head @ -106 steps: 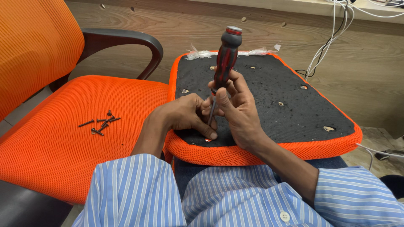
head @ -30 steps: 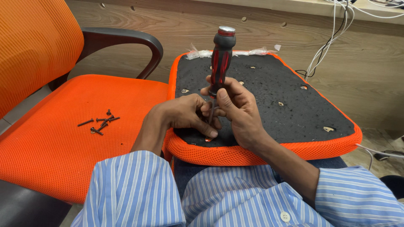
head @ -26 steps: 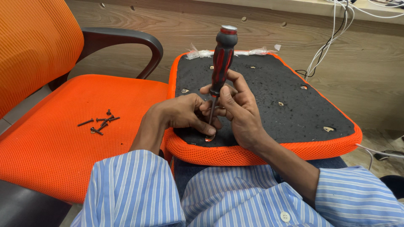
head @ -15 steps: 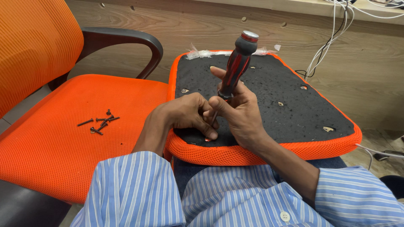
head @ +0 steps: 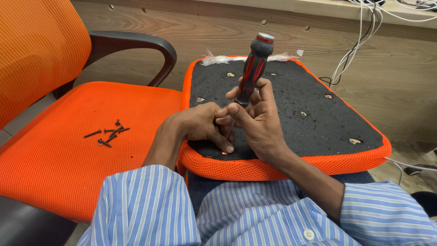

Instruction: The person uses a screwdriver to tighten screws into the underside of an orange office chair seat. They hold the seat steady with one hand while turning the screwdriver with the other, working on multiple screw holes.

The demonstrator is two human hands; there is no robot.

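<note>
- Screwdriver [head: 253, 68], black and red, stands nearly upright over the near edge of an upturned seat pad [head: 318, 123] lying across the person's lap, its black underside facing up inside an orange mesh rim.
- The right hand [head: 257, 120] closes its fingers around the lower handle and shaft; the tool's tip is hidden behind the hands (where it meets the pad cannot be made out).
- The left hand [head: 200, 125] rests curled on the pad just beside the shaft, one fingertip pressed down by a small glint near the rim, apparently steadying the tip.
- Done well, this step seems to call for keeping the shaft square to the pad and pressing straight down while turning, so the tip stays seated.
- The steadying finger is best kept low and just clear of the tip, since a slip could jab it.
- Loose dark screws [head: 108, 134] lie scattered on the orange chair seat [head: 68, 173] to the left, well apart from the hands.
- White cables [head: 359, 50] hang against the wooden wall behind.
</note>
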